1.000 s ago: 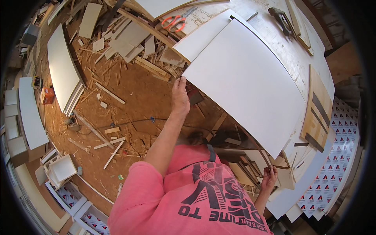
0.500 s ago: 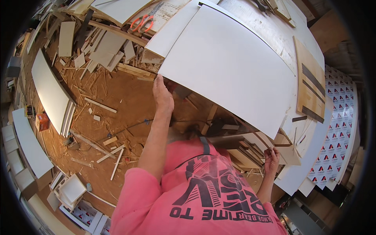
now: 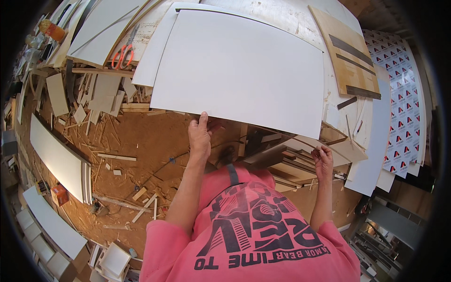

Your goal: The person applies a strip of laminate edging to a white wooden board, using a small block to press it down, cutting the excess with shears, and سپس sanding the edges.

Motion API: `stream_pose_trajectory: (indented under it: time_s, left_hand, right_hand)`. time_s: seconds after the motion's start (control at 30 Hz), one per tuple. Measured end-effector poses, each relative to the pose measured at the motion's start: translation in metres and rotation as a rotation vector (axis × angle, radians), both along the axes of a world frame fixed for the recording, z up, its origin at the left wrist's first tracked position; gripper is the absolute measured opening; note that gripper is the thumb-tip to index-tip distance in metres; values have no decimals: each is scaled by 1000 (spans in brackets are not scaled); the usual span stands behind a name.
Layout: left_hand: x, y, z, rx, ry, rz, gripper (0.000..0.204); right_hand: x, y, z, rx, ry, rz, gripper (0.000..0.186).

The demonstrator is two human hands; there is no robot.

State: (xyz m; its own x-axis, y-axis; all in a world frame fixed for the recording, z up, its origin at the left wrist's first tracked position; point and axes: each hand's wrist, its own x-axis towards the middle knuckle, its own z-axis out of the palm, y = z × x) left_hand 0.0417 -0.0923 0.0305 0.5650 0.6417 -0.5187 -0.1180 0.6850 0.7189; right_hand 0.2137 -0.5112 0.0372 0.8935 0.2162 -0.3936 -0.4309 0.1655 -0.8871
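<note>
Your white panel [image 3: 239, 70] lies flat on the worktop [image 3: 293, 21], on top of another white board [image 3: 151, 66] that shows past its left side. The panel's near edge faces you and seems to overhang.

Your left hand [image 3: 201, 136] is at that near edge, left of its middle, thumb up against it and the other fingers half curled below; you may be pressing or gripping there, but I can't tell which. Your right hand [image 3: 323, 160] pinches a thin dark strip [image 3: 304, 141] between thumb and fingertips, just off the panel's near right corner. The strip runs along the near edge and splays away from it toward your right hand.

The likeliest trouble is the strip drifting out of line: if your right hand pulls low or your left thumb lets up, it could sit crooked, lift or kink. A hard sideways pull could also swing the panel, since I see no clamp on it. Watch your left thumb, as a bare panel edge can be sharp. The orange-handled scissors [image 3: 123, 56], left of the panel, are well apart from both hands. Wood offcuts [image 3: 145, 207] litter the floor to the panel's near left, so a backward step could trip you.
</note>
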Motion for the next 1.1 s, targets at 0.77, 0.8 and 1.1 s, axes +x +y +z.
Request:
stream_pose_trajectory:
  time_s: [0.77, 0.8, 1.1]
  left_hand:
    - [12, -27, -12, -67, -50, 70, 57]
    - [15, -30, -8, -79, -61, 104, 57]
    - [28, -45, -5, -11, -28, -130, 46]
  right_hand:
    - [13, 14, -3, 53, -69, -55, 15]
    - [14, 13, -4, 58, -75, -52, 15]
    - [13, 18, 0, 41, -79, -78, 14]
